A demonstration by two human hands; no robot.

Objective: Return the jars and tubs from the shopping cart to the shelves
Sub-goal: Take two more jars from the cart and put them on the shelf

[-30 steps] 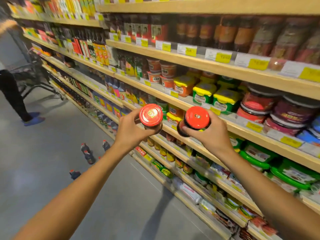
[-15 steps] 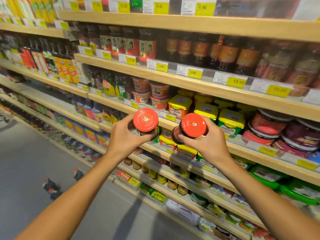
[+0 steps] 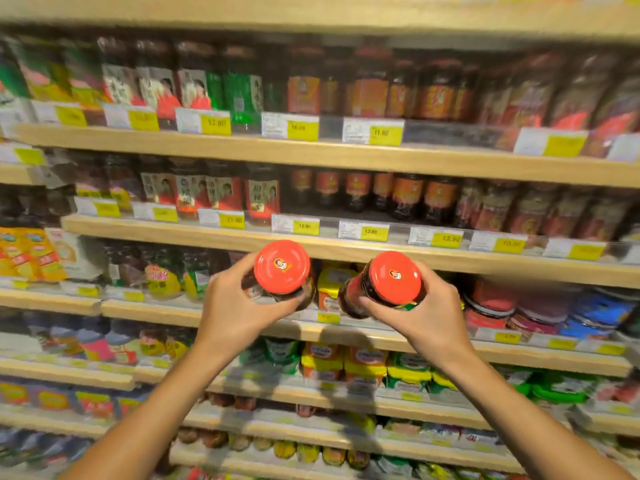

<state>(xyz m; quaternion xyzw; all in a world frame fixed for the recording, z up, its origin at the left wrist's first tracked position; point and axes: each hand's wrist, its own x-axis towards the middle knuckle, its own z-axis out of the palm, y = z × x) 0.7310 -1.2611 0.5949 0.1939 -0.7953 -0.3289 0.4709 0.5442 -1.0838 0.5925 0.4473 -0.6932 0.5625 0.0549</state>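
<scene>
I hold two dark glass jars with red lids in front of the shelves. My left hand [image 3: 230, 308] grips the left jar [image 3: 282, 268] from below and behind, its lid facing me. My right hand [image 3: 427, 317] grips the right jar [image 3: 393, 284], tilted a little to the left. Both jars hover in front of the wooden shelf edge [image 3: 346, 249] that carries similar dark jars with red labels [image 3: 261, 194]. The shopping cart is out of view.
Wooden shelves fill the whole view, blurred by motion. Rows of sauce jars [image 3: 408, 195] stand on the upper shelves behind yellow price tags [image 3: 304, 227]. Yellow-lidded tubs [image 3: 332, 289] and red tubs [image 3: 491, 303] sit behind my hands; packets fill the lower shelves.
The view has swung to face the shelves head-on and risen; the aisle floor has left the view. Both hands have lifted the jars toward the upper jar shelves.
</scene>
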